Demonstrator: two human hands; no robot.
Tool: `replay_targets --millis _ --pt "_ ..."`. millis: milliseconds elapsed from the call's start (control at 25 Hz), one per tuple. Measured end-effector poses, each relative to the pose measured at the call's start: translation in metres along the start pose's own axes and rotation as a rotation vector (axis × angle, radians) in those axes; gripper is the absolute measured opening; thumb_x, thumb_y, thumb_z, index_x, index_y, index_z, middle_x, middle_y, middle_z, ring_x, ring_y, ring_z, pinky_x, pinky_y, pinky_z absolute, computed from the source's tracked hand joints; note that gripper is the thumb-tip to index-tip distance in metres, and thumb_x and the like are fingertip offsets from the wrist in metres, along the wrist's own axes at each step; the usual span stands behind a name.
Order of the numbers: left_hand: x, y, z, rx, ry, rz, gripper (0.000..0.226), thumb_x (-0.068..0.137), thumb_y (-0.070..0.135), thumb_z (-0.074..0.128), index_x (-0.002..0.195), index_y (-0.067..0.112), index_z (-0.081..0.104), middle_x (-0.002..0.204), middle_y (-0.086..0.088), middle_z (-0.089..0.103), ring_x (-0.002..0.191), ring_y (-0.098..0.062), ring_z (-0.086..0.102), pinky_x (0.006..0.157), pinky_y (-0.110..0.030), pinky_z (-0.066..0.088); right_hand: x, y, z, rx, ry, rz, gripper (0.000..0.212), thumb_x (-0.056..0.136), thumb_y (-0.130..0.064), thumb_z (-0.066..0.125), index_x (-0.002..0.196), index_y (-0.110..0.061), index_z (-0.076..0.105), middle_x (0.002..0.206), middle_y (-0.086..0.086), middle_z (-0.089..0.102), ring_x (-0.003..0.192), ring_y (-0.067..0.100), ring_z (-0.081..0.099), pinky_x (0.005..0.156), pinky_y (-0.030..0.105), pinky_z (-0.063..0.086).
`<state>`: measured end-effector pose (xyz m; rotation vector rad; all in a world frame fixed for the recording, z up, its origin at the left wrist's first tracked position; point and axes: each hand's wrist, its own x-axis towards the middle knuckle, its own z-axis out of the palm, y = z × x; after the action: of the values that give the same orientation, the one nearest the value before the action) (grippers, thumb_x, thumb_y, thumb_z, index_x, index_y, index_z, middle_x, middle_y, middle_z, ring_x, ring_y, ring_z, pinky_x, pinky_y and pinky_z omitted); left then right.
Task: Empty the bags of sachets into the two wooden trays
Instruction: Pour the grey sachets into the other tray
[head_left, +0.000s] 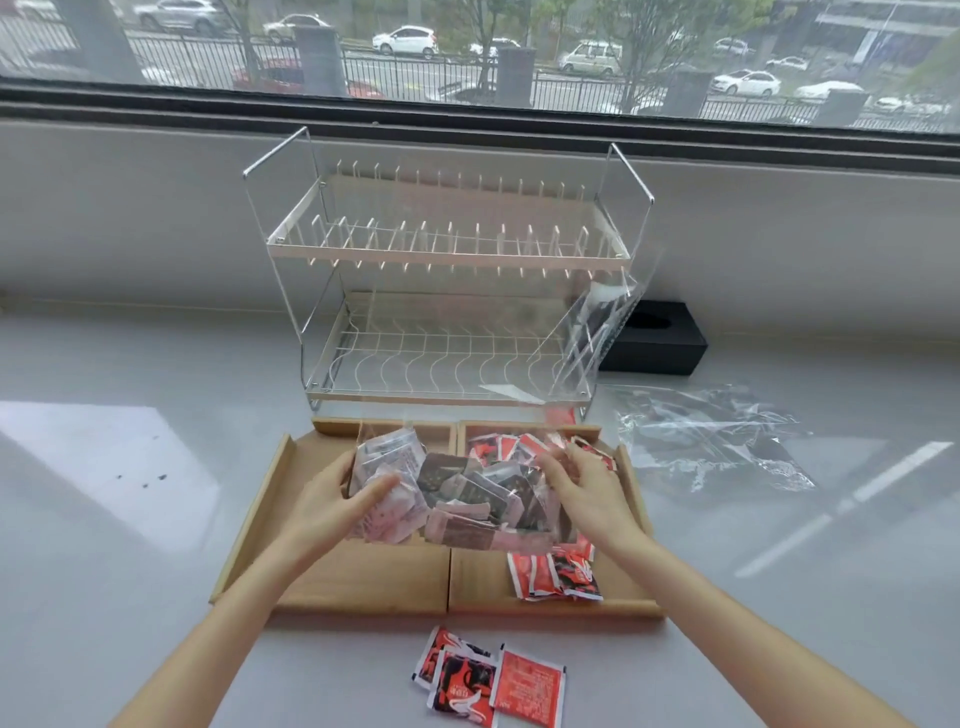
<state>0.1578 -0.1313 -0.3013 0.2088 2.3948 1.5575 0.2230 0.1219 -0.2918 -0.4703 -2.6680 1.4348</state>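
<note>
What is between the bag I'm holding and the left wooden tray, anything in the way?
Nothing visible. The clear bag of sachets, held between both hands, hangs over the two trays, and the left tray's floor looks bare. The red sachets lie in the right tray.

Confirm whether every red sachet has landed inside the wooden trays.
No: three red sachets lie on the table in front of the trays, outside the right tray where the other red ones sit.
</note>
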Motion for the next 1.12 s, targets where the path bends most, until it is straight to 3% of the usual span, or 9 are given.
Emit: replay_targets --millis 120,200,280,360,520,640,720,920,1120 --pt "-0.016 -0.01 -0.026 0.073 0.03 -0.046 0.057 0.056 0.062 0.054 0.102 0.029 0.058 0.099 0.004 0.068 0.094 -0.017 0.063 0.083 -0.032 0.048 -0.008 -0.016 0.026 -0.027 -0.049 0.031 0.025 0.093 -0.032 0.046 0.086 -0.01 0.056 0.077 0.0 0.058 0.073 0.016 0.05 0.062 0.026 0.036" --pt "-0.023 -0.016 -0.043 0.095 0.029 -0.09 0.065 0.055 0.064 0.053 0.105 0.022 0.057 0.101 0.0 0.067 0.095 -0.019 0.062 0.085 -0.035 0.048 -0.013 -0.023 0.041 -0.012 -0.1 0.059 0.027 0.093 -0.032 0.046 0.072 -0.016 0.051 0.069 -0.004 0.053 0.07 0.016 0.048 0.059 0.026 0.035" --pt "-0.03 -0.023 -0.058 0.125 0.013 -0.149 0.05 0.072 0.054 0.057 0.106 0.019 0.054 0.103 -0.001 0.064 0.097 -0.021 0.06 0.084 -0.034 0.045 -0.019 -0.029 0.055 -0.018 -0.155 0.082 0.026 0.093 -0.031 0.046 0.068 -0.023 0.047 0.066 -0.01 0.049 0.071 0.014 0.048 0.057 0.019 0.034" --pt "-0.037 -0.031 -0.07 0.172 0.0 -0.227 0.027 0.086 0.039 0.055 0.102 0.019 0.05 0.1 -0.002 0.059 0.094 -0.021 0.056 0.076 -0.032 0.041 -0.024 -0.033 0.068 -0.058 -0.218 0.101 0.023 0.093 -0.029 0.046 0.076 -0.017 0.055 0.067 -0.008 0.05 0.071 0.015 0.048 0.057 0.021 0.033" --pt "-0.051 -0.045 -0.091 0.178 -0.069 -0.391 0.029 0.086 0.042 0.052 0.096 0.015 0.049 0.086 -0.006 0.059 0.067 -0.019 0.056 0.053 -0.03 0.047 -0.032 -0.043 0.089 -0.043 -0.38 0.206 0.022 0.093 -0.031 0.042 0.075 -0.023 0.05 0.063 -0.008 0.045 0.054 0.006 0.04 0.051 0.02 0.032" --pt "-0.056 -0.046 -0.098 0.177 -0.091 -0.475 0.036 0.088 0.039 0.05 0.113 0.014 0.046 0.087 -0.008 0.061 0.049 -0.015 0.054 0.038 -0.024 0.043 -0.033 -0.049 0.098 -0.062 -0.454 0.293 0.023 0.092 -0.033 0.042 0.083 -0.014 0.05 0.066 -0.004 0.043 0.058 0.009 0.042 0.056 0.024 0.037" --pt "-0.056 -0.044 -0.099 0.166 -0.089 -0.519 0.041 0.09 0.038 0.047 0.126 0.021 0.037 0.096 -0.006 0.058 0.043 -0.014 0.048 0.039 -0.021 0.042 -0.032 -0.051 0.102 -0.038 -0.494 0.368 0.023 0.092 -0.034 0.043 0.089 -0.012 0.049 0.069 -0.002 0.041 0.062 0.011 0.042 0.06 0.026 0.039" --pt "-0.052 -0.035 -0.11 0.079 -0.159 -0.502 0.046 0.088 0.044 0.047 0.129 0.026 0.04 0.104 -0.004 0.056 0.058 -0.019 0.049 0.044 -0.02 0.044 -0.027 -0.061 0.093 0.08 -0.594 0.523 0.029 0.094 -0.029 0.043 0.107 -0.003 0.048 0.072 0.002 0.045 0.046 0.008 0.053 0.044 0.021 0.047" --pt "-0.046 -0.023 -0.112 0.036 -0.168 -0.458 0.032 0.091 0.019 0.046 0.123 0.02 0.049 0.1 -0.005 0.062 0.071 -0.017 0.06 0.041 -0.014 0.044 -0.023 -0.074 0.082 0.156 -0.632 0.528 0.037 0.096 -0.022 0.04 0.129 -0.004 0.04 0.07 0.0 0.052 0.034 0.0 0.054 0.04 0.019 0.05"
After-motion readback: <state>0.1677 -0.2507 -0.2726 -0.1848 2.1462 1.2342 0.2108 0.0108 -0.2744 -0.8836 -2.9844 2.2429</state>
